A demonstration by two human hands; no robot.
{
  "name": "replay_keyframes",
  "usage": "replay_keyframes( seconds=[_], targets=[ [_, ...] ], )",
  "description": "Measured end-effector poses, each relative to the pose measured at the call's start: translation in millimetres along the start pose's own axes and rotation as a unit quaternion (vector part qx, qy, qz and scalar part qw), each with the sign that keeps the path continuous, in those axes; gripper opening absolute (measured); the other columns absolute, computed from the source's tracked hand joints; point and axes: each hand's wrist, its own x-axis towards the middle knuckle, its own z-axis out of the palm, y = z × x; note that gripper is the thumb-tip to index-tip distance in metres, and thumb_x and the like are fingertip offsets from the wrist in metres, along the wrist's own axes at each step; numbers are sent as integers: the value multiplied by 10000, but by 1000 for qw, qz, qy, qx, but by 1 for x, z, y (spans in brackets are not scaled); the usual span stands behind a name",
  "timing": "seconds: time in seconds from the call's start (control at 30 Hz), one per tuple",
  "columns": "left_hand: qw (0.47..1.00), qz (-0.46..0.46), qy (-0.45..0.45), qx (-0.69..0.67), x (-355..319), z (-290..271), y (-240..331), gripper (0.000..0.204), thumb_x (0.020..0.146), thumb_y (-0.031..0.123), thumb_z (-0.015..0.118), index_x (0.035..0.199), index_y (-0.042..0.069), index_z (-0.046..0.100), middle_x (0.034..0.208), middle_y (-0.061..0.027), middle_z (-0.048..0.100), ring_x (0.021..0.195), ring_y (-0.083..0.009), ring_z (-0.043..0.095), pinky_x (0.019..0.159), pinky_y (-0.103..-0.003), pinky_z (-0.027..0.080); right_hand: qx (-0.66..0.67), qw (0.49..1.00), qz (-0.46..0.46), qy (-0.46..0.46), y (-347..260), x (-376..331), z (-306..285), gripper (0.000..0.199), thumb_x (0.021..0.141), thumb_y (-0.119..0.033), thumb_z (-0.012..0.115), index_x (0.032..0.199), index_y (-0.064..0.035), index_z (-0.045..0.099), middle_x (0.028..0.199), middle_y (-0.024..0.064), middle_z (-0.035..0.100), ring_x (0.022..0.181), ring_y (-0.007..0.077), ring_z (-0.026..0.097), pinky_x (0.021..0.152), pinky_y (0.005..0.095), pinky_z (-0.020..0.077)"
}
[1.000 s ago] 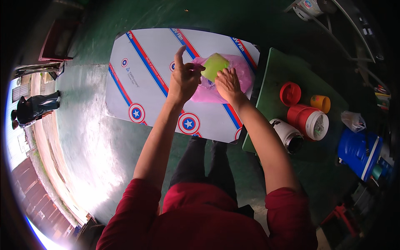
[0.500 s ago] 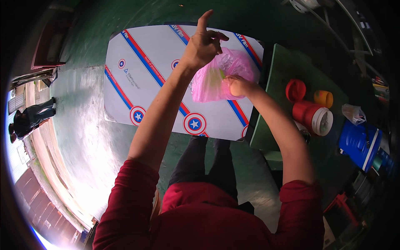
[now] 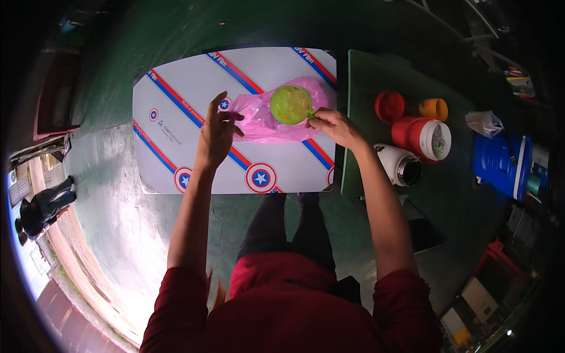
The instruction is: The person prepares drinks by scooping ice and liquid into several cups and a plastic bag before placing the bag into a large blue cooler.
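Note:
A round green cup with a short handle is in my right hand, whose fingers pinch the handle. The cup is over a crumpled pink plastic bag that lies on the white board-like tabletop with red and blue stripes. My left hand hovers by the bag's left end, fingers apart and nothing held. Whether its fingertips touch the bag, I cannot tell.
On the green table at the right are a red jug, a red lid, a yellow cup and a white flask. Beyond are a clear plastic bag and a blue cooler. A person is far left.
The green cup, inside the pink bag before, is now out above it in my right hand. My raised left hand has come down and nearer. The bag has flattened.

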Motion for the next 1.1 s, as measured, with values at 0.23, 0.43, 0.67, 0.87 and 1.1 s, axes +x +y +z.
replay_keyframes(
  seconds=[0.23,0.43,0.67,0.87,1.1],
  targets=[
    [916,302,139,223,-10,82,61,698,716,11,687,1337,33,370,1288,-193,438,1228,-385,385,1042,-474,289,-92,970,35,224,-102,-170,-72,222,892,-196,580,973,7,619,811,79,616,650,150,559,599,278,427],
    [909,340,-237,47,-29,248,90,978,647,206,802,1411,78,204,1399,-146,331,1348,-362,232,1095,-510,213,-280,895,134,322,-104,-268,-110,199,844,-176,633,935,0,618,812,125,624,658,252,595,591,343,452],
    [860,350,-335,160,-33,343,101,1150,603,348,828,1451,144,78,1428,-108,306,1381,-293,185,1123,-532,133,-427,838,200,273,-73,-282,-121,243,842,-265,610,823,-23,597,806,147,616,723,345,594,634,424,460],
    [866,342,-335,146,-32,353,95,1130,625,331,810,1458,156,67,1378,-76,391,1338,-283,275,1110,-546,151,-488,817,197,235,-59,-265,-122,199,799,-249,644,739,-59,634,723,98,631,688,280,633,616,397,491],
    [870,341,-340,109,-31,354,93,1060,643,278,795,1449,143,120,1373,-104,387,1313,-278,322,1114,-505,170,-494,816,244,174,-70,-249,-127,201,800,-230,641,734,-40,640,723,130,629,729,307,623,651,425,484]
  ],
)
